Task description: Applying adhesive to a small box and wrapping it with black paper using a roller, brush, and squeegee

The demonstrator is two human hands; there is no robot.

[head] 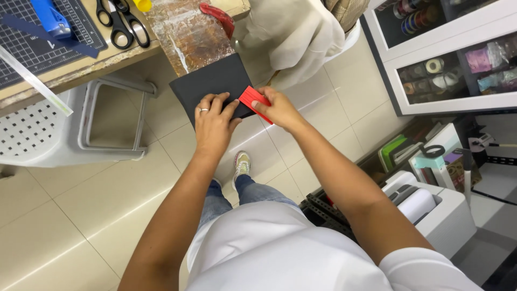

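Hands: I count two, both mid-frame. Left hand (pixel 214 119) lies flat, fingers spread, pressing on the black sheet (pixel 212 86). Right hand (pixel 277 108) is pinching the red scraper (pixel 253 99) against the sheet's lower right edge.
Black sheet: one, centre top of frame, hanging off the end of a worn board (pixel 186 32).
Scissors: I see two pairs (pixel 121 21) at upper left, next to a cutting mat (pixel 32 43) with one blue tool (pixel 51 19) on it.
Containers: white cabinet (pixel 447 54) upper right, ribbon spools and tape rolls behind its glass. Open box (pixel 425 207) lower right holds a white roll.
In the way: a beige cloth (pixel 293 35) just above the right hand, a grey plastic stool (pixel 64 129) at left.
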